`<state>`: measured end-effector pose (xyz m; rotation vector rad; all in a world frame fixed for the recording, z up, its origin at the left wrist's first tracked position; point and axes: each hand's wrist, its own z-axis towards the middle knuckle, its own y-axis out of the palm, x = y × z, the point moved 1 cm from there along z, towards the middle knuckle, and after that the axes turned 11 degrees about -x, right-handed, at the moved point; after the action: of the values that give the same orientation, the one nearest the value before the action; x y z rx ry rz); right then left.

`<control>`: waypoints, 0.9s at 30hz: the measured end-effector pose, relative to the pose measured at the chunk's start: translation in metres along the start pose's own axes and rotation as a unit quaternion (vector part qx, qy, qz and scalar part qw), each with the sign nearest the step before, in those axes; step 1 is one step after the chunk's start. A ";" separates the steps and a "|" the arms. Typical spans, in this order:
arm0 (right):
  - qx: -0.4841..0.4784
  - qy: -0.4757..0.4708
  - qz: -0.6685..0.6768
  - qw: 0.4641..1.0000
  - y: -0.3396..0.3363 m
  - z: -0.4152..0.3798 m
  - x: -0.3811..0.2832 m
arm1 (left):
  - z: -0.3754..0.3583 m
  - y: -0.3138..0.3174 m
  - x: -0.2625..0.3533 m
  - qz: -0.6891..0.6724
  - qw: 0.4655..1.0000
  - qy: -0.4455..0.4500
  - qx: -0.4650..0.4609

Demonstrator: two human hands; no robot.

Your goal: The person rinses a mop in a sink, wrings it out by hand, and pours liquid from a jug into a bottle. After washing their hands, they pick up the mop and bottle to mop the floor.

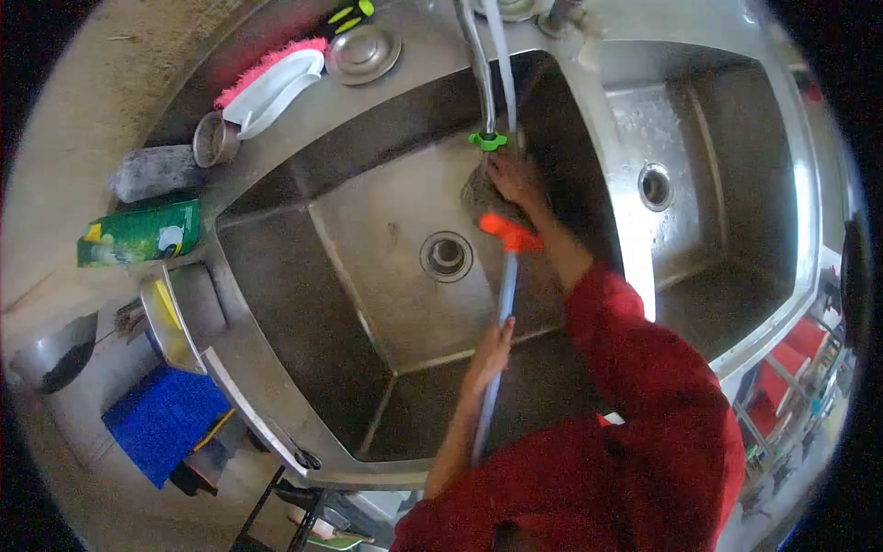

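My left hand point(489, 356) is wrapped round the light blue handle point(508, 285) of a mop, low over the front of the large sink basin. The handle ends in an orange connector point(501, 227). Just beyond it hangs the grey, shaggy mop head point(479, 190), partly hidden by my arm. My right hand point(517, 177) is closed on the mop head, right under the green-tipped faucet point(487, 141). Some of its fingers are hidden and blurred. Below the mop head, the round drain point(446, 257) shows in the basin floor.
A second basin point(699, 221) lies to the right. On the left ledge are a pink-bristled brush point(276, 87), a metal lid point(364, 53), a cup point(215, 140) and a green packet point(143, 232). A metal tray point(177, 313) and a blue mat point(170, 419) are lower left.
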<state>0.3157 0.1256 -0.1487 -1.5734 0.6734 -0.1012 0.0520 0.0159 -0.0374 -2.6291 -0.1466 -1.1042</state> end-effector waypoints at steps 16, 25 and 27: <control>0.059 0.095 0.844 0.524 0.095 -0.066 -0.053 | -0.061 -0.064 0.132 -0.496 0.858 -0.066 -0.114; 0.055 0.020 0.277 0.959 -0.040 -0.001 0.021 | -0.041 -0.025 0.070 -0.585 0.799 -0.064 -0.125; -0.294 -0.063 0.065 0.951 0.008 0.016 0.048 | -0.029 -0.011 0.048 -0.525 0.840 -0.113 -0.079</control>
<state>0.3595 0.1171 -0.1738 -2.0766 0.7436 0.3253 0.0635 0.0164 0.0187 -2.7804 -1.7763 -1.0424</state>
